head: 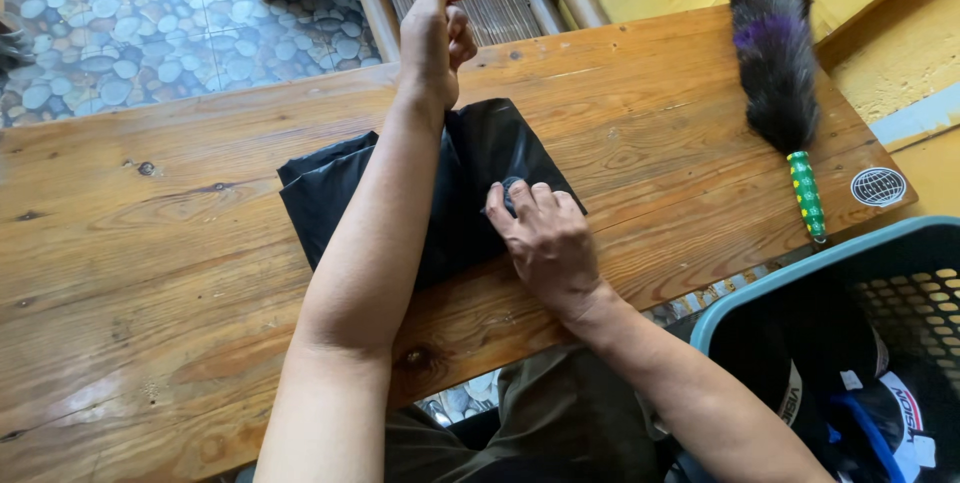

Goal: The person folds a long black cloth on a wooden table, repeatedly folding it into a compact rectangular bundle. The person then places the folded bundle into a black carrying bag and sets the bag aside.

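while the right hand (545, 238) lies flat and open on the black cloth (330, 193) in the middle of the wooden table (150, 303), the left hand (437, 38) is a closed fist near the top middle.

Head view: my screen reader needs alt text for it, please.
A person's right hand presses on a folded black garment on a wooden table, while the left hand is raised in a loose fist beyond it. A feather duster lies at right, a laundry basket below.
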